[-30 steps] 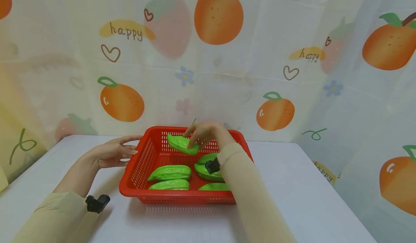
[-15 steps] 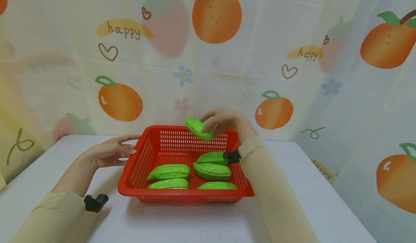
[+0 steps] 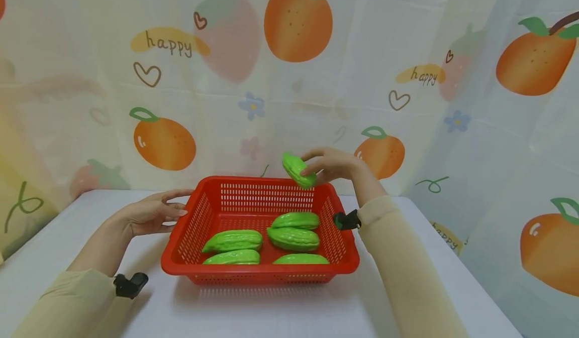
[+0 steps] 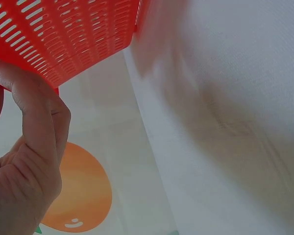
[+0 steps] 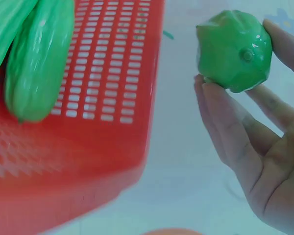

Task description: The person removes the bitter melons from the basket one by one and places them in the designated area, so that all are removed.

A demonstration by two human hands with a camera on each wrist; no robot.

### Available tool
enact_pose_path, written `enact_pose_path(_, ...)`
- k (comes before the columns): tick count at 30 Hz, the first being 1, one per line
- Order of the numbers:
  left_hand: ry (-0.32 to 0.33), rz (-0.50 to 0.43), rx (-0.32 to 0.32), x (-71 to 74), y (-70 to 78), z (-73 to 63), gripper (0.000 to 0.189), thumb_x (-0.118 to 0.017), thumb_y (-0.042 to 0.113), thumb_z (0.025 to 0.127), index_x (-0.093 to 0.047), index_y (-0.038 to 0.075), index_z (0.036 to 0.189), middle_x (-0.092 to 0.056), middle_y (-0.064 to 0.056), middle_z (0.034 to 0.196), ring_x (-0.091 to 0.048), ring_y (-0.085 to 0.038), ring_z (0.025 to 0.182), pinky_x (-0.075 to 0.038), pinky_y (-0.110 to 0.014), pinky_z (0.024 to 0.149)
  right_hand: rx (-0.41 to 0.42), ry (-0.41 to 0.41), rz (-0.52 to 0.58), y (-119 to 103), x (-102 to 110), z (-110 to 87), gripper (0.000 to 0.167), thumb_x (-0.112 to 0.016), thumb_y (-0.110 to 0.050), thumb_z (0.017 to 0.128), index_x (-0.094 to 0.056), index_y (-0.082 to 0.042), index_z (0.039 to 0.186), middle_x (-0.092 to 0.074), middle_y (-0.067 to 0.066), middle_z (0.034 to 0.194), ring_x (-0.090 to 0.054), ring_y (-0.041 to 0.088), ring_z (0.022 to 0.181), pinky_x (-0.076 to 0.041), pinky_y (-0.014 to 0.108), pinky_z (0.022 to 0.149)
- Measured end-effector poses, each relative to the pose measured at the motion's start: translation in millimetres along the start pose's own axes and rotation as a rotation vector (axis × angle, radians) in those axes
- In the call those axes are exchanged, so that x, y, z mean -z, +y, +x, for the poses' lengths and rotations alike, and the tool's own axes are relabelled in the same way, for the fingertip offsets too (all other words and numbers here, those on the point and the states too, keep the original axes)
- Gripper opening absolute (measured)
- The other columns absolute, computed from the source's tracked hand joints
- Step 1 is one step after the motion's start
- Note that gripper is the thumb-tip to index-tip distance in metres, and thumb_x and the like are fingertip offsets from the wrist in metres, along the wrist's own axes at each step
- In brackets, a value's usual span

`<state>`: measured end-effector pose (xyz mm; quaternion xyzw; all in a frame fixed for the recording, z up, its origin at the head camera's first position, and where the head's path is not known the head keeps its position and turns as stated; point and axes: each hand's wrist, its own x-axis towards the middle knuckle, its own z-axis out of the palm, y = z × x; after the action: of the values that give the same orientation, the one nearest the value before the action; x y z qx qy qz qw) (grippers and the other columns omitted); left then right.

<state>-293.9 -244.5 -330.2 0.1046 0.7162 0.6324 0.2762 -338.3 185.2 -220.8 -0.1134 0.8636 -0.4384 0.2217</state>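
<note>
A ridged, bright green bitter melon [image 3: 296,169] is held up above the back right rim of a red plastic basket [image 3: 253,269]. My right hand [image 3: 333,164] pinches it between thumb and fingers; one rounded end of that melon [image 5: 235,54] faces the right wrist camera. At the basket's left side, my left hand [image 3: 151,216] grips the rim, its bent fingers [image 4: 39,115] against the red edge in the left wrist view. Several more green bitter melons lie in the basket, one pair [image 3: 295,238] at the right and another pair [image 3: 232,240] at the left.
The basket stands on a white-covered table [image 3: 253,313]. Behind it hangs a pale curtain [image 3: 316,107] printed with oranges, hearts and the word "happy". The front wall of the basket partly covers the nearest melons.
My right hand has lifted the bitter melon from inside the basket, up and to the right, over the back right rim. The left hand stays at the basket's left rim.
</note>
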Motion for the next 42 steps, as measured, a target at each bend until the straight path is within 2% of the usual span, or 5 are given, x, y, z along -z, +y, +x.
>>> enact_pose_path(8, -0.016, -0.010, -0.014, 0.9, -1.7, 0.3, 0.070, -0.055, 0.016, 0.099, -0.014, 0.010, 0.155, -0.071, 0.008, 0.108, -0.069, -0.012, 0.097, -0.060, -0.033, 0.086, 0.017, 0.148, -0.004, 22.5, 15.0, -21.8, 0.059, -0.068, -0.023, 0.092, -0.045, -0.010, 0.144, -0.057, 0.011, 0.122, -0.071, 0.017, 0.086, -0.057, 0.041, 0.096)
enact_pose_path(19, 0.009, -0.012, -0.013, 1.6, -2.4, 1.7, 0.067, -0.056, 0.016, 0.099, -0.019, 0.013, 0.155, -0.070, 0.008, 0.107, -0.069, -0.012, 0.095, -0.060, -0.034, 0.086, -0.006, 0.324, 0.015, 56.9, 23.3, -43.7, 0.062, -0.067, -0.027, 0.092, -0.044, -0.008, 0.146, -0.058, 0.009, 0.115, -0.071, 0.015, 0.086, -0.060, 0.033, 0.089)
enact_pose_path(28, -0.005, -0.007, -0.024, 3.6, -6.3, 2.6, 0.064, -0.056, 0.017, 0.099, -0.021, 0.018, 0.153, -0.070, 0.009, 0.109, -0.070, -0.012, 0.097, -0.060, -0.034, 0.088, -0.019, 0.398, 0.038, 85.0, 23.4, -56.8, 0.069, -0.066, -0.029, 0.093, -0.037, -0.004, 0.150, -0.058, 0.014, 0.123, -0.070, 0.014, 0.085, -0.060, 0.031, 0.087)
enact_pose_path(33, -0.010, -0.012, -0.025, 3.2, -5.6, 2.2, 0.066, -0.055, 0.017, 0.099, -0.019, 0.015, 0.154, -0.070, 0.009, 0.108, -0.069, -0.012, 0.096, -0.060, -0.034, 0.088, -0.054, 0.428, 0.067, 103.5, 19.7, -61.2, 0.068, -0.066, -0.031, 0.093, -0.039, -0.002, 0.149, -0.059, 0.013, 0.119, -0.071, 0.013, 0.084, -0.060, 0.033, 0.088)
enact_pose_path(42, -0.004, -0.013, -0.030, 1.3, -6.7, 1.8, 0.067, -0.056, 0.017, 0.099, -0.019, 0.018, 0.154, -0.070, 0.010, 0.110, -0.069, -0.012, 0.099, -0.059, -0.034, 0.090, -0.127, 0.459, 0.101, 131.6, 13.8, -60.9, 0.068, -0.066, -0.032, 0.093, -0.039, -0.001, 0.147, -0.055, 0.018, 0.127, -0.069, 0.011, 0.082, -0.060, 0.030, 0.085)
